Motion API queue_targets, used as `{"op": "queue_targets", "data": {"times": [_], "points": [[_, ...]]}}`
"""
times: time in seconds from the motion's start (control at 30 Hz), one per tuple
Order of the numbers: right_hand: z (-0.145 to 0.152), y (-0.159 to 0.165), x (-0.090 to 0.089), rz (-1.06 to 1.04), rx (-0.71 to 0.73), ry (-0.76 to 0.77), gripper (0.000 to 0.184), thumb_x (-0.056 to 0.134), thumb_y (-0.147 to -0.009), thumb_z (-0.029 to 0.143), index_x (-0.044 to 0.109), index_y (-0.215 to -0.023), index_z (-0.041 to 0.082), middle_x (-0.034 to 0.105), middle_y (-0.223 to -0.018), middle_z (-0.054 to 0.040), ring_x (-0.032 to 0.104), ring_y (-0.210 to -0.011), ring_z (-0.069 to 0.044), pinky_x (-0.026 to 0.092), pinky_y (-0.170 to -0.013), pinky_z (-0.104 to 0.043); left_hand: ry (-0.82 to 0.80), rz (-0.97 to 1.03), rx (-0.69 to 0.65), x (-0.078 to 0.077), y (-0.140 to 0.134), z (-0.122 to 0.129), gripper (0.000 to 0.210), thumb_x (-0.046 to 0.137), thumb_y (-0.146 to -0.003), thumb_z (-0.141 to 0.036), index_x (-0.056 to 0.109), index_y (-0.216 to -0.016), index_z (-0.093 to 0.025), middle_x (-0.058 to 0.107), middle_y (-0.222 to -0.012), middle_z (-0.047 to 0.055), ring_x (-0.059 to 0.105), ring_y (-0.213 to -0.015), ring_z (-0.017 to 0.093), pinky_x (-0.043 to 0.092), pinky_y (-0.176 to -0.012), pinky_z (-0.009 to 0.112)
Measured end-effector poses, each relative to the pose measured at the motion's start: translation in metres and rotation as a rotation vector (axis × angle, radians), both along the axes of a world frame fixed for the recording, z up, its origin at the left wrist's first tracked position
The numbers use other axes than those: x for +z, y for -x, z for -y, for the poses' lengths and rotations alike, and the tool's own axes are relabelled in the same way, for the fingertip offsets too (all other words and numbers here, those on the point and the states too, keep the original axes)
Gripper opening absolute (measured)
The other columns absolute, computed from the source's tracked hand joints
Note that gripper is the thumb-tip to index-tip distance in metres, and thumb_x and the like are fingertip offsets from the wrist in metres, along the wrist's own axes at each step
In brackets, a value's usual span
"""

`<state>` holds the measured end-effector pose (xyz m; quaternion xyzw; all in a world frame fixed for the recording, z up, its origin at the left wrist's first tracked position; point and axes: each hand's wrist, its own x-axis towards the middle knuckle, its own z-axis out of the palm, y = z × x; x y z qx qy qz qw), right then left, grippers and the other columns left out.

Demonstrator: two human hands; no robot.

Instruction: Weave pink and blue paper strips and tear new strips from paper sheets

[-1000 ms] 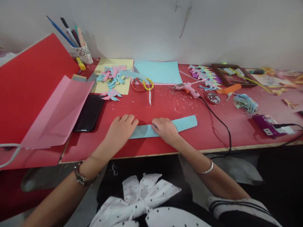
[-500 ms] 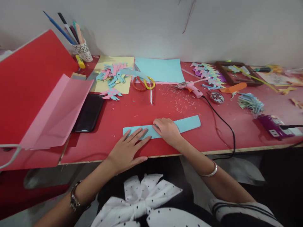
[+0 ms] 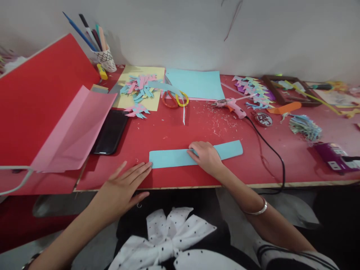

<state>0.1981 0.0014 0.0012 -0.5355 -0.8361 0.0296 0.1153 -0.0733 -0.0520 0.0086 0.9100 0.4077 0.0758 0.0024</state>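
A long light-blue strip of paper [image 3: 170, 158], seemingly folded, lies flat near the front edge of the red table. My left hand [image 3: 120, 189] is flat with fingers stretched out and spread, its fingertips at the strip's left end. Over the middle of the strip rests my right hand [image 3: 206, 157], its fingers curled and closed on the paper. What lies under the right fingers is hidden.
Behind the strip lie scissors [image 3: 182, 99], cut paper pieces [image 3: 140, 87], blue sheets [image 3: 194, 84] and a pink glue gun [image 3: 233, 106] with a black cord. A phone [image 3: 111, 133] and pink paper [image 3: 81, 127] are left; a purple power box [image 3: 334, 156] stands right.
My left hand has slid left, off the strip's top to its left end. My right hand stays on the strip. The view has shifted slightly.
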Motion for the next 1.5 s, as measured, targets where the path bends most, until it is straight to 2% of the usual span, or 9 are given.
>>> {"op": "queue_targets", "data": {"times": [0.13, 0.23, 0.3, 0.37, 0.47, 0.57, 0.8, 1.13, 1.5], "points": [[0.001, -0.002, -0.001, 0.004, 0.007, -0.038, 0.019, 0.042, -0.084, 0.027, 0.054, -0.075, 0.017, 0.061, -0.070, -0.0030, 0.050, -0.064, -0.015, 0.027, -0.059, -0.025, -0.143, 0.060, 0.045, 0.012, -0.012, -0.012, 0.036, 0.029, -0.087, -0.034, 0.062, -0.078, -0.020, 0.068, -0.090, 0.005, 0.060, -0.082, 0.018, 0.037, -0.088, 0.039], [0.004, -0.001, 0.003, 0.004, 0.043, -0.112, 0.025, 0.038, -0.087, 0.028, 0.055, -0.073, 0.017, 0.061, -0.067, -0.0034, 0.050, -0.063, -0.015, 0.027, -0.061, -0.025, -0.213, 0.111, 0.149, 0.022, -0.039, -0.024, 0.027, 0.035, -0.084, -0.030, 0.060, -0.083, -0.018, 0.065, -0.090, 0.009, 0.058, -0.083, 0.021, 0.043, -0.074, 0.035], [0.006, 0.003, 0.006, 0.000, 0.073, -0.168, 0.031, 0.034, -0.089, 0.030, 0.055, -0.072, 0.017, 0.060, -0.064, -0.0033, 0.049, -0.062, -0.015, 0.026, -0.061, -0.026, -0.212, 0.126, 0.192, 0.025, -0.060, -0.032, 0.028, 0.038, -0.083, -0.032, 0.056, -0.098, -0.017, 0.062, -0.099, 0.011, 0.055, -0.092, 0.023, 0.042, -0.076, 0.036], [0.008, 0.007, 0.010, -0.011, 0.096, -0.209, 0.035, 0.030, -0.090, 0.032, 0.055, -0.070, 0.017, 0.059, -0.062, -0.0033, 0.048, -0.060, -0.015, 0.026, -0.060, -0.026, -0.166, 0.140, 0.125, 0.024, -0.078, -0.038, 0.030, 0.039, -0.083, -0.033, 0.053, -0.103, -0.016, 0.062, -0.099, 0.010, 0.054, -0.093, 0.023, 0.040, -0.080, 0.036], [0.009, 0.012, 0.014, -0.041, 0.119, -0.237, 0.039, 0.028, -0.091, 0.033, 0.055, -0.069, 0.018, 0.059, -0.060, -0.0028, 0.048, -0.059, -0.014, 0.026, -0.061, -0.026, -0.065, 0.135, 0.052, 0.019, -0.092, -0.046, 0.023, 0.035, -0.086, -0.024, 0.057, -0.087, -0.016, 0.065, -0.080, 0.005, 0.058, -0.078, 0.019, 0.039, -0.077, 0.034], [0.008, 0.006, 0.014, -0.087, 0.115, -0.241, 0.041, 0.026, -0.091, 0.034, 0.056, -0.068, 0.018, 0.060, -0.060, -0.0025, 0.049, -0.059, -0.013, 0.027, -0.061, -0.025, 0.023, 0.113, 0.049, 0.014, -0.089, -0.048, 0.024, 0.033, -0.086, -0.016, 0.056, -0.077, -0.016, 0.063, -0.069, 0.002, 0.058, -0.068, 0.017, 0.039, -0.068, 0.032], [0.008, -0.027, 0.012, -0.126, 0.091, -0.250, 0.041, 0.029, -0.090, 0.034, 0.057, -0.065, 0.016, 0.060, -0.058, -0.0026, 0.048, -0.056, -0.013, 0.029, -0.060, -0.024, 0.096, 0.059, 0.093, 0.018, -0.062, -0.052, 0.025, 0.032, -0.087, -0.021, 0.054, -0.075, -0.016, 0.064, -0.071, 0.002, 0.057, -0.066, 0.017, 0.036, -0.062, 0.029], [0.011, -0.004, 0.021, -0.083, 0.163, -0.345, 0.043, 0.029, -0.091, 0.032, 0.057, -0.062, 0.017, 0.057, -0.054, -0.0011, 0.046, -0.053, -0.011, 0.028, -0.061, -0.024, 0.018, 0.049, -0.053, 0.023, -0.100, -0.056, 0.028, 0.034, -0.088, -0.024, 0.056, -0.073, -0.016, 0.064, -0.064, 0.002, 0.057, -0.058, 0.015, 0.033, -0.056, 0.027], [0.010, -0.031, 0.016, -0.106, 0.105, -0.257, 0.046, 0.026, -0.091, 0.036, 0.056, -0.062, 0.016, 0.057, -0.050, 0.0000, 0.047, -0.049, -0.010, 0.029, -0.060, -0.023, -0.036, -0.035, -0.101, 0.021, -0.085, -0.058, 0.023, 0.036, -0.085, -0.017, 0.055, -0.072, -0.017, 0.063, -0.063, 0.000, 0.057, -0.057, 0.015, 0.031, -0.053, 0.027]]}}
